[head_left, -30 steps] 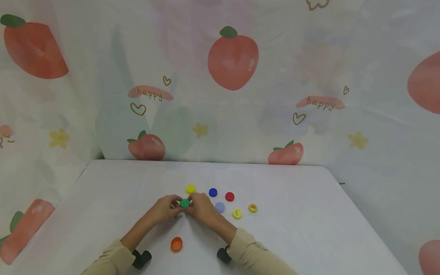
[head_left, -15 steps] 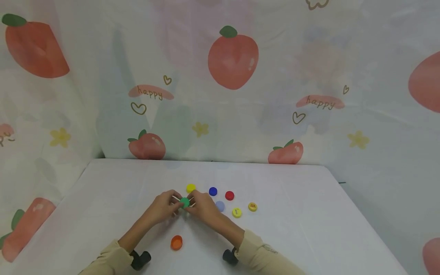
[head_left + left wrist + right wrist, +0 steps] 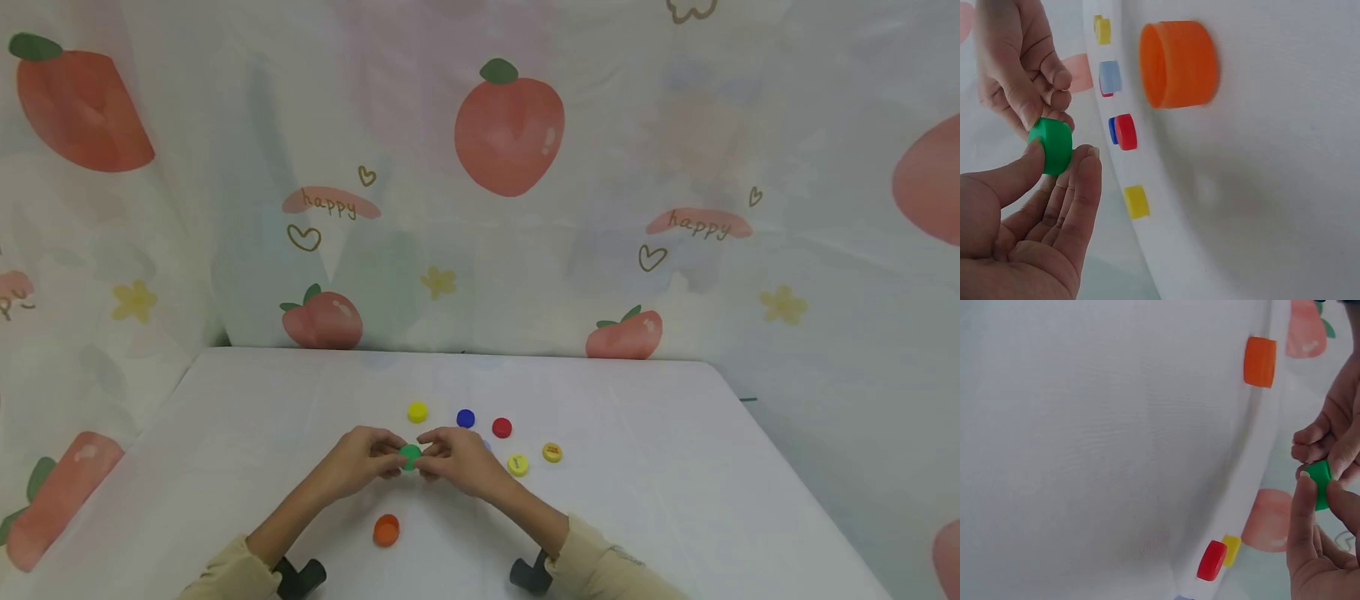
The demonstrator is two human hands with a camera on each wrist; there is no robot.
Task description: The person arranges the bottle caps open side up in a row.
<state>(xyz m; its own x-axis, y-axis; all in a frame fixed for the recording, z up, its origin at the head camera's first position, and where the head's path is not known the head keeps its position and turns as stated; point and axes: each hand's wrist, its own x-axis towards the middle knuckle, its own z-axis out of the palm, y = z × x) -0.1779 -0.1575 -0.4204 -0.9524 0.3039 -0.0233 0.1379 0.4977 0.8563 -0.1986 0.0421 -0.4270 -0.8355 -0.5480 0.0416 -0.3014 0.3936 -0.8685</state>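
A green bottle cap (image 3: 409, 457) is held up above the white table between both hands. My left hand (image 3: 365, 463) pinches its left side, with the thumb on it in the left wrist view. My right hand (image 3: 462, 460) pinches the other side of the green cap (image 3: 1319, 485) with thumb and fingertips. Nearest in front of the hands lies an orange cap (image 3: 386, 530), hollow side up. Behind them are a yellow cap (image 3: 417, 412) and a dark blue cap (image 3: 466, 418). The right hand hides most of a light blue cap (image 3: 1110, 75) in the head view.
A red cap (image 3: 502, 427) and two yellow caps with printed tops, one nearer (image 3: 518, 465) and one farther right (image 3: 552, 452), lie right of the hands. The white table (image 3: 660, 500) ends at a fruit-patterned cloth backdrop (image 3: 510, 250).
Both hands have come slightly nearer with the green cap, which now sits a little lower in the head view. My right forearm has swung right. The yellow cap behind is now fully uncovered.
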